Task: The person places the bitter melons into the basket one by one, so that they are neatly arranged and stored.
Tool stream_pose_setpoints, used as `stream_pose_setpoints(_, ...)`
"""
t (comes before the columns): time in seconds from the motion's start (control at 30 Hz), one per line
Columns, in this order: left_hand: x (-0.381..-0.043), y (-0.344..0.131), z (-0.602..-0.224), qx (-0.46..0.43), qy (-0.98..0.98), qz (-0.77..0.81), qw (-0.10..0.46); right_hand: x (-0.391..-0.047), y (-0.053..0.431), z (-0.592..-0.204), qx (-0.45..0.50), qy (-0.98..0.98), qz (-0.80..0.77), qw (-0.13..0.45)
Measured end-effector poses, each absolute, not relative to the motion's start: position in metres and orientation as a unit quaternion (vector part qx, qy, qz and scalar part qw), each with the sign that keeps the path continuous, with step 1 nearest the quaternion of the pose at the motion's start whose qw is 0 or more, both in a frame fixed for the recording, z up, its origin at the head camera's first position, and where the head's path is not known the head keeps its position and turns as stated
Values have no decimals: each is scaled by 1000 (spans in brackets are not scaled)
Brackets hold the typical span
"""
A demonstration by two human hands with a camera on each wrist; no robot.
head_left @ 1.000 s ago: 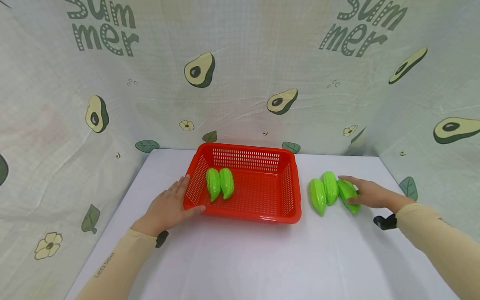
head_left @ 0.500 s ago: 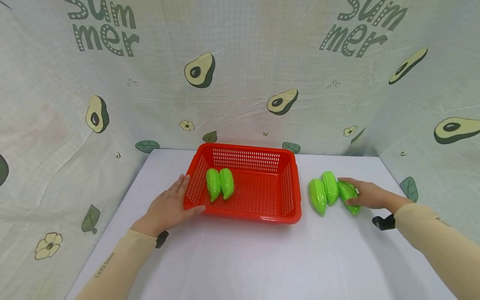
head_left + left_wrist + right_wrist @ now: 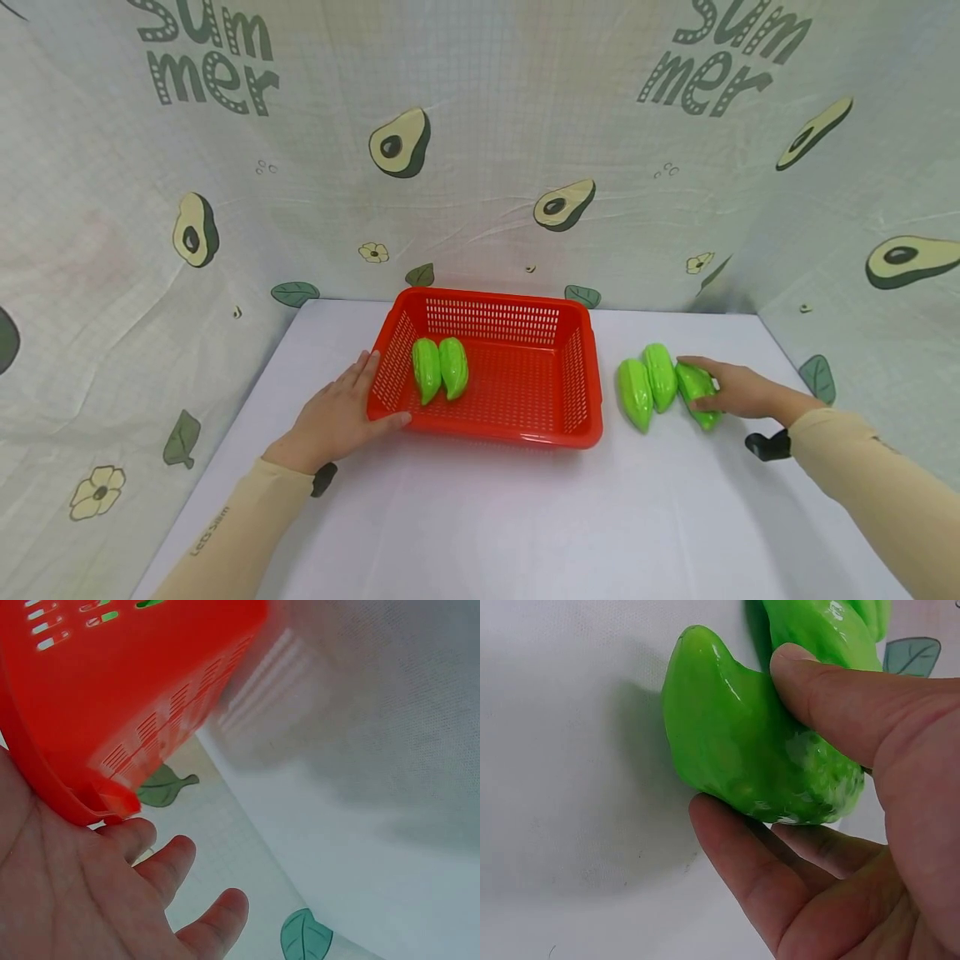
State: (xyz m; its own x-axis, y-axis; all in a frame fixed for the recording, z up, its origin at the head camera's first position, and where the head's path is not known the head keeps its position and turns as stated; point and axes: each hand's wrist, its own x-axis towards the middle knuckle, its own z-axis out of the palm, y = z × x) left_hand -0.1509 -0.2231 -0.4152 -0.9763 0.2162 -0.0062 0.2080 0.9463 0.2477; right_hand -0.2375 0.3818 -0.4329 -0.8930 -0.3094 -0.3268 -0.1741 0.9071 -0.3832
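Note:
My right hand (image 3: 738,389) holds a glossy green bitter gourd (image 3: 731,727) on the right of the table. Its thumb presses one side and its fingers lie along the other, as the right wrist view shows. Two more bitter gourds, one (image 3: 635,395) nearer the basket and one (image 3: 661,377) in the middle, lie just left of it. My left hand (image 3: 337,417) rests against the left front corner of a red plastic basket (image 3: 487,435), fingers extended along the rim. Inside, toward the left, lie two bitter gourds, one (image 3: 427,371) beside the other (image 3: 453,367).
A white-covered table (image 3: 480,525) carries everything. Behind it and at both sides hangs a pale cloth (image 3: 480,108) printed with avocados and leaves. The basket's right wall stands between its inside and the gourds on the table.

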Motion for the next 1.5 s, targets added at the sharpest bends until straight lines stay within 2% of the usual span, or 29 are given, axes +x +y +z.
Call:
stream_pose_setpoints(0.93, -151, -223, -417, 109, 986, 125, 12, -226, 391, -423, -129, 957, -184, 186)
stream_pose_setpoints(1.5, -149, -224, -416, 111, 985, 128, 9, -229, 381, -382, -154, 957, -190, 153)
